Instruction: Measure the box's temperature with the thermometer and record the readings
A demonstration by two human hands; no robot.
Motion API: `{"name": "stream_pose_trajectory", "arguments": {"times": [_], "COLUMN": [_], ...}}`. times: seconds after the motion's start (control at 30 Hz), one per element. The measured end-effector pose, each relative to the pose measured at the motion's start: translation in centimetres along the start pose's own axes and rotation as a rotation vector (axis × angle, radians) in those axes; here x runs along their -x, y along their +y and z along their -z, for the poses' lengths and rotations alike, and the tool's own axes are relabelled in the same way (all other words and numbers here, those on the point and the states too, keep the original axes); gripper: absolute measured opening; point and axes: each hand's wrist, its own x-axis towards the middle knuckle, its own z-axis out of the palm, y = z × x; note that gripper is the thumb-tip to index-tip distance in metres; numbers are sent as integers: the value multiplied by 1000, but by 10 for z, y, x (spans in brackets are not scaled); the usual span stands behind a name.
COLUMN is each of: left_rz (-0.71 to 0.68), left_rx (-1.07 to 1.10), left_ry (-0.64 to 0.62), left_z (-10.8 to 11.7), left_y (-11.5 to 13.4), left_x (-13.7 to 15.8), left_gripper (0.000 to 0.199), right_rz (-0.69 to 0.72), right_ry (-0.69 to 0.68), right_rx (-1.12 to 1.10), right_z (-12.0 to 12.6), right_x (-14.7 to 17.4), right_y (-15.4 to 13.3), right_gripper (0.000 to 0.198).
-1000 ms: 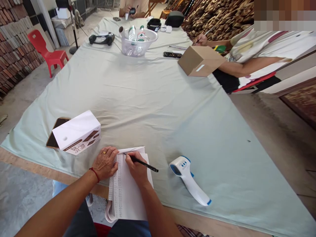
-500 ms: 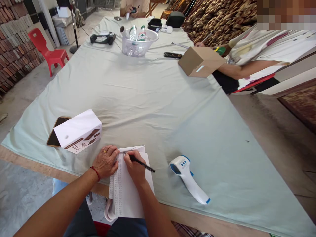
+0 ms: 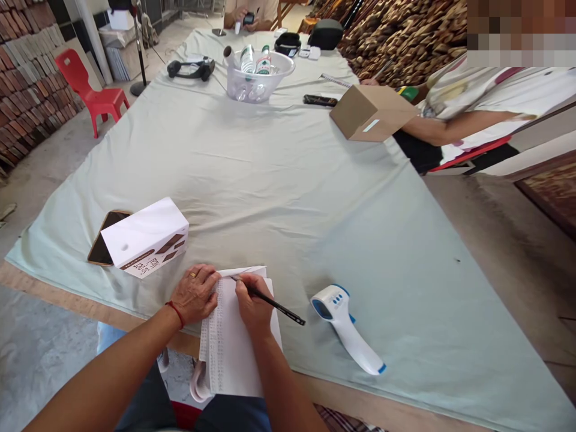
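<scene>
My right hand (image 3: pixel 254 306) grips a black pen (image 3: pixel 281 308), its tip near the top of a white notebook (image 3: pixel 236 366). The notebook overhangs the front table edge, and columns of small writing run down its left side. Resting on the notebook's upper left edge is my left hand (image 3: pixel 195 294), fingers stretched out and lying flat. To the left stands a white box (image 3: pixel 150 237) with brown print, partly covering a dark phone (image 3: pixel 105 237). A white and blue infrared thermometer (image 3: pixel 346 330) lies right of the notebook.
A clear plastic basin (image 3: pixel 254 87) with bottles stands toward the far end. At the right edge, a cardboard box (image 3: pixel 371 114) sits before a seated person (image 3: pixel 477 114). Another person (image 3: pixel 252 15) is at the far end. A red chair (image 3: pixel 92 96) stands on the left.
My right hand has shifted slightly right along the page, and the pen's back end has swung right and down. My left hand stays on the notebook. The camera view has shifted slightly.
</scene>
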Motion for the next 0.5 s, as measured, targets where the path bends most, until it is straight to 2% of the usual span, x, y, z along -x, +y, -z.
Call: {"name": "stream_pose_trajectory", "arguments": {"times": [0.23,0.5], "left_rz": [10,-27], "left_rx": [13,9], "left_ry": [-9,27], "left_z": [-1,-1], "left_y": [0,-2], "left_x": [0,0], "left_gripper": [39,35], "right_rz": [-64,-41], "right_ry": [1,-82], "right_rx": [21,4], "right_z": [-2,-3], "right_x": [1,-1], "right_y": [3,0], "right_gripper": [6,12]}}
